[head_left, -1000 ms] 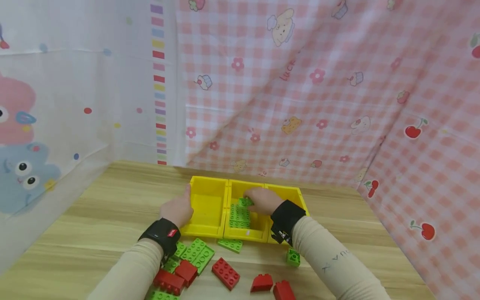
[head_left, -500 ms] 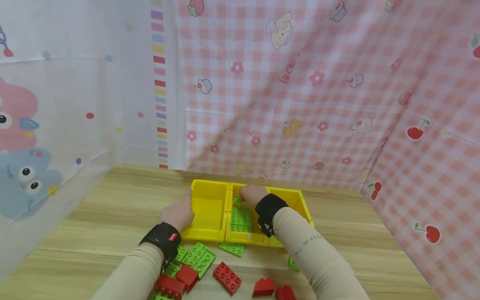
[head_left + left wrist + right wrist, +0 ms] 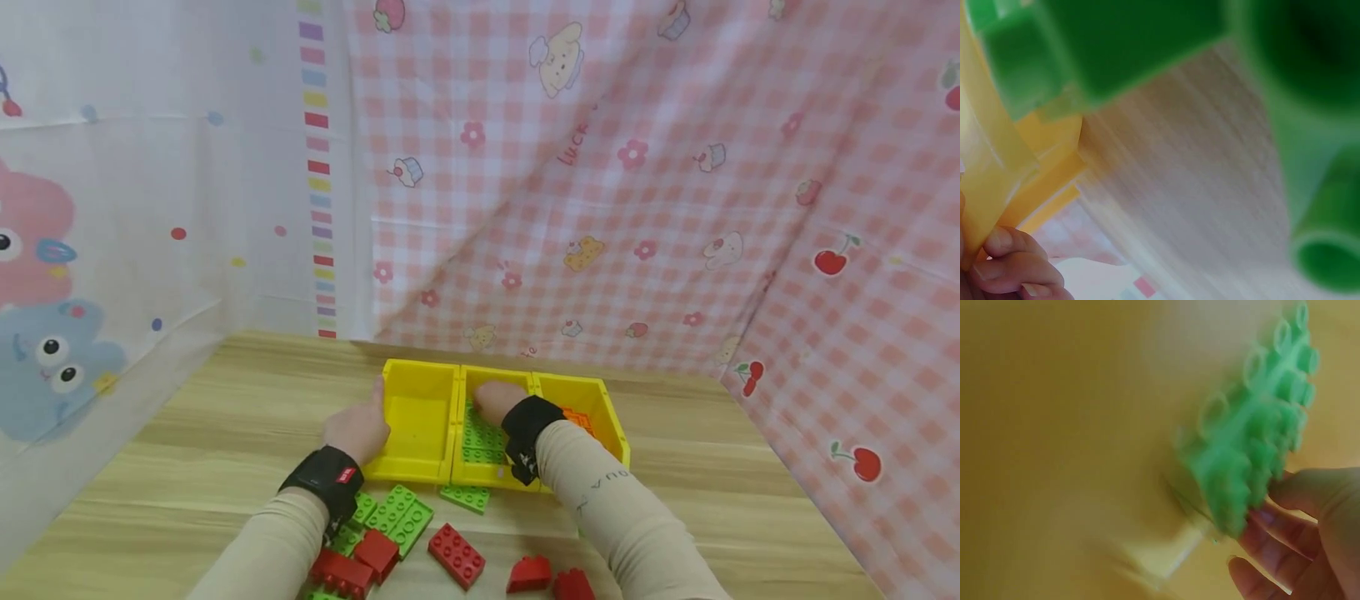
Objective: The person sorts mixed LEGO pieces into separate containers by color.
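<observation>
A yellow box [image 3: 417, 427] with three compartments stands on the table. My left hand [image 3: 356, 429] grips its left wall; the left wrist view shows fingers curled at the yellow edge. My right hand [image 3: 501, 402] reaches into the middle compartment, at the far end of the green building bricks [image 3: 480, 435] lying there. In the right wrist view, thumb and fingers pinch the end of a studded green brick [image 3: 1235, 462]. How far that brick is joined to its neighbours is blurred. The head view hides the right fingertips.
Orange pieces [image 3: 579, 420] lie in the right compartment, partly behind the right wrist. In front of the box are loose green bricks [image 3: 400, 518], a green plate [image 3: 465, 497] and several red bricks [image 3: 457, 556]. Patterned cloth [image 3: 555, 208] hangs behind the table.
My right hand has shifted slightly left within the middle compartment, and the green brick it held is now hidden from the head view. The left hand stays on the box wall.
</observation>
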A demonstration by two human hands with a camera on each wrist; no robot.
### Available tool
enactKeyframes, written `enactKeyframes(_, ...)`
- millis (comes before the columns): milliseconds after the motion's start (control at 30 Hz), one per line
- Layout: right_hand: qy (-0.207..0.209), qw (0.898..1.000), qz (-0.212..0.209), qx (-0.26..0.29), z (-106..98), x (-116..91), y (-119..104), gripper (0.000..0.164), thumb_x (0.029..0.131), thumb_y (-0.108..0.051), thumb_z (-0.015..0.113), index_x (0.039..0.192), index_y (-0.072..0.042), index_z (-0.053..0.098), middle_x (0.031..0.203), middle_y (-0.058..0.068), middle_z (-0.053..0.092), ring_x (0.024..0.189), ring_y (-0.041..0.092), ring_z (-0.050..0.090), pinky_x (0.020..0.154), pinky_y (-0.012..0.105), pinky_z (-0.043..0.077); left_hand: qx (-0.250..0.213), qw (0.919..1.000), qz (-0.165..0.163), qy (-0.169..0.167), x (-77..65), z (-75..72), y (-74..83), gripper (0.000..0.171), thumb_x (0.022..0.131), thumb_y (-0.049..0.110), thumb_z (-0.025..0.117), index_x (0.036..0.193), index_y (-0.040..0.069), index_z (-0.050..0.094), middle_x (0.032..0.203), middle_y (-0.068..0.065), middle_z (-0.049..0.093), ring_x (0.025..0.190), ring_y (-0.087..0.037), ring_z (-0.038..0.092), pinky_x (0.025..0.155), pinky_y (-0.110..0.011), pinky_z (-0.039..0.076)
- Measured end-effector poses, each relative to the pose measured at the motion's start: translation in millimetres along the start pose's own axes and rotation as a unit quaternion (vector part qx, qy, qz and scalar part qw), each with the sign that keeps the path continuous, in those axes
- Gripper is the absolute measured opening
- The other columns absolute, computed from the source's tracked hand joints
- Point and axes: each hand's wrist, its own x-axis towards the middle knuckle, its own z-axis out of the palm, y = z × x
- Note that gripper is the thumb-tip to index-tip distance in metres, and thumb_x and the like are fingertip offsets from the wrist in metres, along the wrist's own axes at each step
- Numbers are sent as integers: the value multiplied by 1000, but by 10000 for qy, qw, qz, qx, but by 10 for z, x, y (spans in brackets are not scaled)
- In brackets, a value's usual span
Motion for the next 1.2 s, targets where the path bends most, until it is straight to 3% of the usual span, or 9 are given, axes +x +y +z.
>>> enactKeyframes(167,-445,9977,213,466,-69,-79,-89,20,93,-7,52,103,-10,69,97,2,66,89,17,60,82,30,46,21,10000,3,-31,-16,-13,0,69,89,15,53,147,2,19,52,-6,45,46,-21,45,45,-35,38)
enactKeyframes(367,-440,9970,86,637,-71,-160,-90,26,93,-6,49,113,-8,66,108,5,65,101,20,60,87,32,45,54,10000,60,8,-37,-14,21,71,88,16,55,147,1,19,52,-5,45,45,-21,44,44,-35,37)
enactKeyframes(533,151,9965,-308,766,-167,-332,-127,22,93,-9,53,113,-9,63,108,5,63,98,19,59,83,32,47,110,9999,44,-57,3,5,-12,71,89,16,54,148,2,17,52,-6,45,46,-22,45,44,-35,37)
enactKeyframes(700,818,9861,-1051,993,-272,-695,-326,13,92,-11,56,102,-12,63,96,-2,62,83,9,56,75,25,47,78,9998,25,-205,28,-12,-28,71,89,16,52,148,2,15,53,-7,46,48,-23,46,46,-36,38)
enactKeyframes(800,636,9837,-1535,684,-263,-937,-461,12,91,-12,57,100,-14,66,93,-6,64,80,5,56,71,20,46,79,9996,39,-265,38,-39,-17,71,90,17,51,148,3,14,54,-7,47,49,-24,47,47,-37,39)
enactKeyframes(900,342,9843,-1725,169,-193,-1100,-555,13,89,-14,59,98,-16,68,89,-8,65,74,2,55,62,18,44,85,9996,32,-276,48,-53,-14,69,90,16,49,148,3,14,55,-7,48,50,-24,48,48,-38,40)
enactKeyframes(1033,16,9874,-1560,-254,-52,-1200,-578,6,89,-19,60,88,-20,66,70,-11,54,59,2,46,50,18,36,32,9996,19,-276,44,-61,-8,69,90,15,48,148,1,15,57,-8,49,52,-24,50,49,-40,41)
enactKeyframes(1133,-227,9889,-1459,-158,13,-1246,-550,5,90,-21,60,88,-20,65,65,-10,47,55,4,39,49,18,32,9,9995,18,-322,29,-62,-1,70,90,15,49,148,1,13,58,-8,49,52,-25,50,50,-40,42)
enactKeyframes(1200,-339,9889,-1445,50,23,-1286,-526,7,89,-19,61,94,-18,67,69,-11,53,56,3,41,51,17,33,3,9994,39,-345,18,-60,3,70,90,15,48,148,1,13,58,-8,49,53,-24,50,50,-40,42)
